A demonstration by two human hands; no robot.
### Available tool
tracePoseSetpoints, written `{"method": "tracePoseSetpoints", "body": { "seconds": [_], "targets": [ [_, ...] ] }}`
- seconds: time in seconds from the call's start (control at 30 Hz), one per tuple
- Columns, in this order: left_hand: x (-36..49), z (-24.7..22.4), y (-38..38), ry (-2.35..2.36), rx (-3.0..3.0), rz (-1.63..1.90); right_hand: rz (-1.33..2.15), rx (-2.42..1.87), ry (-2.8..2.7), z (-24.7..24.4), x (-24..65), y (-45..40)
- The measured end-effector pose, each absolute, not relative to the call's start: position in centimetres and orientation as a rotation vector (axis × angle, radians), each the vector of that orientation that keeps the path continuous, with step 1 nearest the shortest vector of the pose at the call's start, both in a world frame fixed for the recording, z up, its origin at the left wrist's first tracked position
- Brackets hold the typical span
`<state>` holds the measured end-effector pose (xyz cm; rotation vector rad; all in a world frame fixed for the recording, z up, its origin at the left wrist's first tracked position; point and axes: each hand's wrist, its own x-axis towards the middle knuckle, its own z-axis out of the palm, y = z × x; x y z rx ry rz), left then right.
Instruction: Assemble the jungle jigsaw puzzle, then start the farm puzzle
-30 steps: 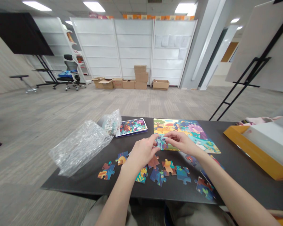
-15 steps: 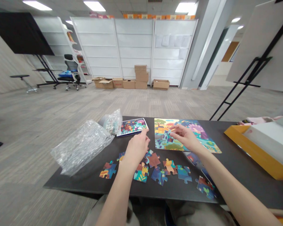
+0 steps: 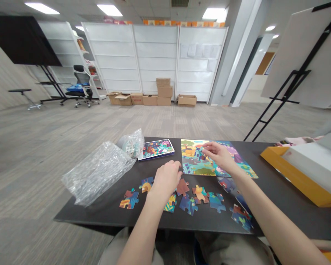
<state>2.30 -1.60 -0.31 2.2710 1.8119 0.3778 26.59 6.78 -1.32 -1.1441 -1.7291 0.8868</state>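
- The right hand [image 3: 203, 148] is over the board [image 3: 191, 170], its grip pinching a small blue piece [image 3: 199, 154] between thumb and fingers. The piece's outline blends into the board's picture, and I cannot tell whether the two touch.
- The left hand [image 3: 180, 172] is near the board's lower left corner, above the desk [image 3: 143, 219], fingers bent. Its fingertips are partly turned away, so I cannot tell whether that grip is spread or pressed together, or holds anything.
- Loose pieces [image 3: 216, 202] lie on the desk in front of the board. The left hand and wrist hide parts of the brown piece [image 3: 182, 187] and the yellow-leaf piece [image 3: 170, 204].
- More pieces lie beside the right forearm, which partly covers them; their pictures are hard to make out.
- The card [image 3: 157, 149] lies left of the board, with the crumpled clear bag [image 3: 99, 171] beside it; the bag's glare blurs its contents.
- The orange box [image 3: 300, 176] is cut off at the right edge.
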Motion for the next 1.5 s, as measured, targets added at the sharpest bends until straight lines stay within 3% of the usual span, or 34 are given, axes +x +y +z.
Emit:
{"method": "tracePoseSetpoints", "body": {
  "seconds": [0.43, 1.17, 1.5],
  "targets": [
    [4.0, -0.5, -1.4, 1.670, 2.462, 0.289, 0.848, -1.146, -1.810, -2.2, 25.9, 10.2],
    [4.2, -1.3, -0.8, 1.675, 2.503, 0.259, 0.953, -1.137, -1.805, -1.5, 25.9, 8.3],
    [3.8, -1.3, -0.6, 1.659, 2.385, 0.480, 1.055, -1.088, -1.828, -1.3, 25.8, 7.9]
  ]
}}
